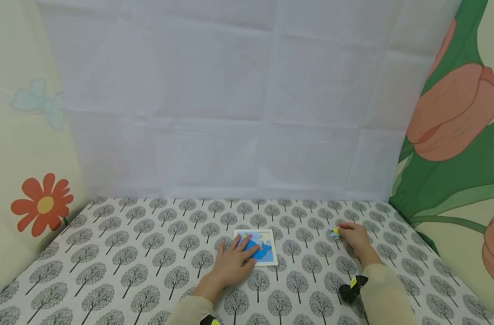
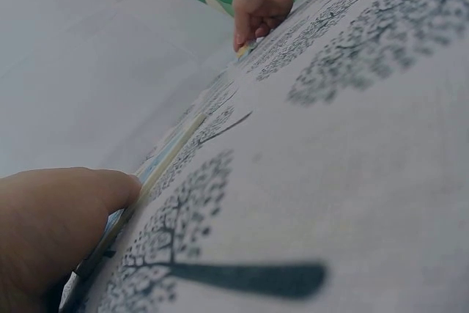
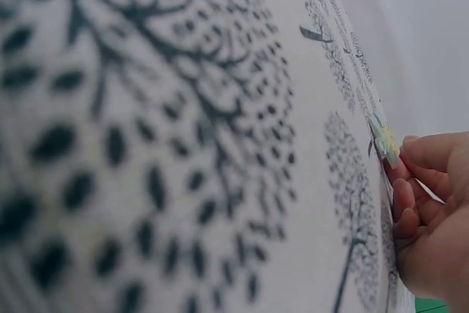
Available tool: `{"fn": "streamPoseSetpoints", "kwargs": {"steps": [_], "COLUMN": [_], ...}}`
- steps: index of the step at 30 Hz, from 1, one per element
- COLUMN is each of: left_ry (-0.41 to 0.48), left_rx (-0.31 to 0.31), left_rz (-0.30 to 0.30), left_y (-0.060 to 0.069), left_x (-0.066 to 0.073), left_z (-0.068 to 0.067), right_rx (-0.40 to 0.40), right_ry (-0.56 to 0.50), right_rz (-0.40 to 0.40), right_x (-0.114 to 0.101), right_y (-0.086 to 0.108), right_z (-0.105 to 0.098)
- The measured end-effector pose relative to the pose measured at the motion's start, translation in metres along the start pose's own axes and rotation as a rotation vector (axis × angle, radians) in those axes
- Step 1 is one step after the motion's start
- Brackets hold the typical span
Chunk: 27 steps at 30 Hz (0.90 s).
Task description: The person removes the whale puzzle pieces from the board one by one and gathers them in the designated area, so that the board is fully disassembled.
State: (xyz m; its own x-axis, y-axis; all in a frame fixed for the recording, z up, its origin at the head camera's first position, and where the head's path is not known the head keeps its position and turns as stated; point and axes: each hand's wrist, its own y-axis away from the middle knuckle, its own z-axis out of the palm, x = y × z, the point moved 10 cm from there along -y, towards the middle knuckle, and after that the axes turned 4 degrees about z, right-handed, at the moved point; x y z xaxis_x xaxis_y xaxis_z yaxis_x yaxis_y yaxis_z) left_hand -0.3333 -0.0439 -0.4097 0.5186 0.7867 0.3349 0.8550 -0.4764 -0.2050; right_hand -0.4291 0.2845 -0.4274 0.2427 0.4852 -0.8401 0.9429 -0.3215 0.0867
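A white-framed picture puzzle (image 1: pixel 267 259) with a blue whale lies flat on the cloth in the head view. My left hand (image 1: pixel 235 264) rests on its left side, fingers spread over the picture. In the left wrist view, the thumb (image 2: pixel 110 190) of that hand touches the frame's edge. To the right, my right hand (image 1: pixel 356 239) pinches a small puzzle piece (image 1: pixel 334 232), blue with a yellow patch, between thumb and fingers. The right wrist view shows this puzzle piece (image 3: pixel 385 139) at the fingertips, close to the cloth. Part of the picture is hidden under the left hand.
A white cloth (image 1: pixel 149 289) printed with grey trees covers the table. Behind it hangs a white sheet (image 1: pixel 214 99). Flower-patterned panels stand at the left (image 1: pixel 35 149) and right (image 1: pixel 454 180) sides. A black wrist device (image 1: pixel 352 289) sits by the right sleeve.
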Motion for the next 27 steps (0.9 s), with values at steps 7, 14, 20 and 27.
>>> {"fn": "streamPoseSetpoints", "kwargs": {"steps": [7, 14, 20, 27], "left_ry": [-0.001, 0.016, 0.015, 0.01], "left_rx": [0.012, -0.006, -0.002, 0.016], "left_rz": [-0.001, -0.012, -0.009, -0.011], "left_y": [-0.002, 0.0, -0.001, -0.001], "left_x": [-0.001, -0.002, -0.001, -0.004], "left_z": [-0.002, 0.003, 0.004, 0.004], "right_rx": [0.001, -0.021, 0.012, 0.051], "right_ry": [-0.026, -0.047, -0.072, -0.092], "right_rz": [0.034, 0.078, 0.135, 0.181], "right_x": [-0.004, 0.005, 0.013, 0.007], "right_y": [0.003, 0.005, 0.001, 0.0], "right_z": [-0.001, -0.001, -0.004, -0.006]}}
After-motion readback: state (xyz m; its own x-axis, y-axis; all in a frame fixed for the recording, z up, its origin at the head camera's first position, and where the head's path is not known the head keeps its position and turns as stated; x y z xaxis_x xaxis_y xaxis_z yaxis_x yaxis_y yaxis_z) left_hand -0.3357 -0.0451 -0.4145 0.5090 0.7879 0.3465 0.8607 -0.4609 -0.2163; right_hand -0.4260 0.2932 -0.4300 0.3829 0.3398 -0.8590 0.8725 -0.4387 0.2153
